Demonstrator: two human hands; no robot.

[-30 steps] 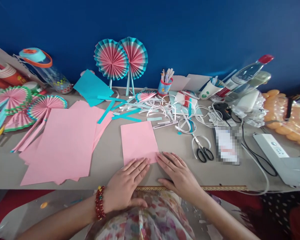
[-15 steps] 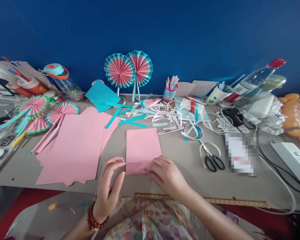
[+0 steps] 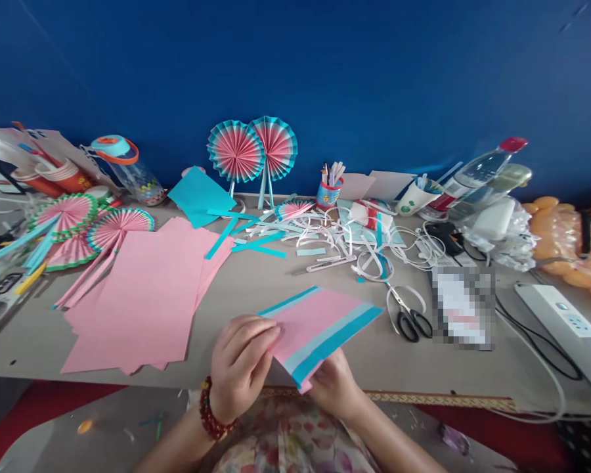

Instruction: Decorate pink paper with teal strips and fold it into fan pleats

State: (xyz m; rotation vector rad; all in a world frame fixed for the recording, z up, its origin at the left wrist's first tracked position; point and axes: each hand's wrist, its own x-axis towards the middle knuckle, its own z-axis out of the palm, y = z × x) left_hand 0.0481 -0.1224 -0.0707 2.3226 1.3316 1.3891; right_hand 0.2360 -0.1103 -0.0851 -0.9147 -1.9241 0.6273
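Between my hands a sheet of pink paper (image 3: 320,320) is raised off the table and tilted, with light blue and turquoise strips along two opposite edges. My left hand (image 3: 245,358) pinches its left corner between thumb and fingers. From beneath the near edge, my right hand (image 3: 332,387) grips the sheet, and most of its fingers are hidden behind the paper. To the left lies a stack of larger pink sheets (image 3: 142,299). Black-handled scissors (image 3: 408,315) rest to the right, and a white craft knife (image 3: 331,263) lies beyond the held sheet.
Paper strip scraps (image 3: 320,226) are heaped at the back. Two round pleated fans (image 3: 235,151) stand against the blue wall, and more fans (image 3: 121,226) lie at left. A pen cup (image 3: 329,190), clear bottle (image 3: 477,174), cables and a power strip (image 3: 566,328) occupy the right.
The pink paper, flat on the table before, is now lifted and turned over, showing its blue-striped side. My left hand has closed on its corner; my right hand has moved underneath it.
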